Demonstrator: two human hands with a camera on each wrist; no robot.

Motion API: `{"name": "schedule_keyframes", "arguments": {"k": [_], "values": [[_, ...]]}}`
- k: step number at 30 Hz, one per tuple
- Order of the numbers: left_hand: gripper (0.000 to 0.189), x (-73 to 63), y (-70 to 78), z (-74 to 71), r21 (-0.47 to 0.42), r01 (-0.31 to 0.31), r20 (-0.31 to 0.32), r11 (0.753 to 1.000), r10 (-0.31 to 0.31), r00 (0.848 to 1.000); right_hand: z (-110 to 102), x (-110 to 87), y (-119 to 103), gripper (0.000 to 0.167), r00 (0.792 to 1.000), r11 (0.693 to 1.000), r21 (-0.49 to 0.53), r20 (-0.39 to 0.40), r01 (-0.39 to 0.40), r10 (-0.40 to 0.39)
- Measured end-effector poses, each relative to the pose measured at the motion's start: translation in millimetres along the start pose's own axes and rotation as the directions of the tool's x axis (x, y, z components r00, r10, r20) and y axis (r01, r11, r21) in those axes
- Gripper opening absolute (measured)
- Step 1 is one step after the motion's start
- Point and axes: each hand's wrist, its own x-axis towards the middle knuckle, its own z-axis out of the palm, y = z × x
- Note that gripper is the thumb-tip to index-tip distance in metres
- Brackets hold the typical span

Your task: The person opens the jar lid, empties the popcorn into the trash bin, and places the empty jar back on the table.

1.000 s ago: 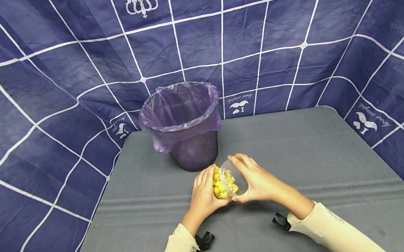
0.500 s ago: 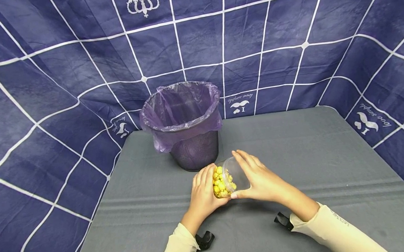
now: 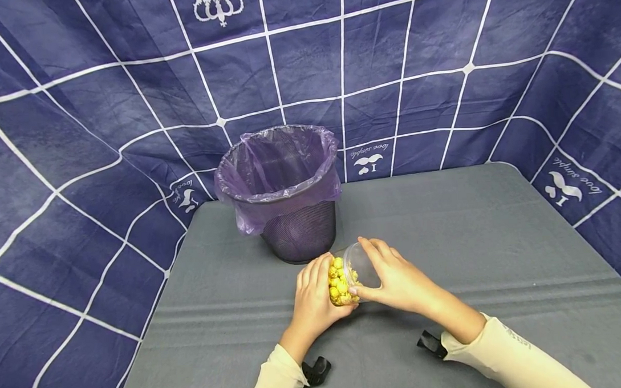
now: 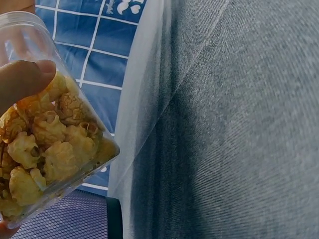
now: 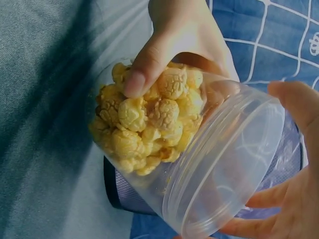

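Note:
A clear plastic jar [image 5: 154, 186] of yellow popcorn [image 5: 149, 119] lies tilted between both hands, its lid end toward the right in the head view. My left hand [image 3: 314, 291] grips the jar's body, with the thumb [image 4: 30, 79] across the side wall. Around the clear lid [image 5: 234, 164], my right hand [image 3: 401, 282] curls its fingers on the far side and sets its thumb on the near edge. The lid sits on the jar's mouth. Popcorn fills the base end.
A black mesh wastebasket [image 3: 304, 231] lined with a purple plastic bag [image 3: 285, 200] stands just beyond the jar, slightly left. Grey cloth [image 3: 471, 228] covers the table. A blue checked curtain [image 3: 377, 54] closes in the back and sides.
My right hand has turned slightly about the lid, its thumb moving up and left along the near edge. My left hand and the jar stay almost in place.

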Motion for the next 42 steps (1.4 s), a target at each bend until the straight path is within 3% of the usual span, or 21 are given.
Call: {"name": "schedule_keyframes", "arguments": {"k": [5, 8, 13, 17, 20, 25, 30, 37, 42], "values": [[0.103, -0.4, 0.7, 0.7, 0.021, -0.010, -0.011, 1.000, 0.010, 1.000, 0, 0.6, 3, 0.091, 0.999, 0.999, 0.008, -0.012, 0.038, -0.038], [0.101, -0.2, 0.9, 0.6, 0.026, -0.011, -0.011, 1.000, 0.011, 1.000, -1, 1.3, 7, 0.091, 0.995, 0.994, 0.024, -0.016, 0.103, -0.103], [0.101, -0.5, 0.3, 0.4, 0.022, -0.007, 0.005, 1.000, 0.007, 1.000, -4, 3.2, 16, 0.092, 0.965, 0.963, 0.058, -0.003, 0.264, -0.264], [0.101, -1.2, 0.4, 0.3, 0.029, -0.004, 0.024, 1.000, 0.004, 1.000, -7, 3.5, 20, 0.093, 0.943, 0.940, 0.112, 0.043, 0.323, -0.329], [0.100, -1.9, 0.4, 0.5, 0.032, 0.003, 0.030, 0.999, -0.004, 1.000, -9, 2.1, 18, 0.097, 0.953, 0.952, 0.112, 0.068, 0.286, -0.294], [0.098, -1.6, 0.2, 0.5, 0.027, 0.009, 0.022, 1.000, -0.009, 1.000, -7, -2.8, 8, 0.099, 0.996, 0.994, 0.082, 0.048, 0.075, -0.079], [0.100, -0.6, 0.5, 1.0, 0.020, -0.003, 0.011, 1.000, 0.003, 1.000, -3, -4.8, -2, 0.098, 0.996, 0.993, 0.077, 0.036, -0.085, 0.082], [0.101, -0.3, 1.1, 2.3, 0.023, -0.016, 0.017, 1.000, 0.016, 1.000, -2, -3.2, -3, 0.097, 0.994, 0.991, 0.085, 0.036, -0.107, 0.104], [0.100, 0.6, 1.3, 1.4, 0.036, -0.017, 0.020, 0.999, 0.016, 1.000, -2, -2.9, 3, 0.097, 0.999, 0.992, 0.115, 0.037, -0.042, 0.038]]}}
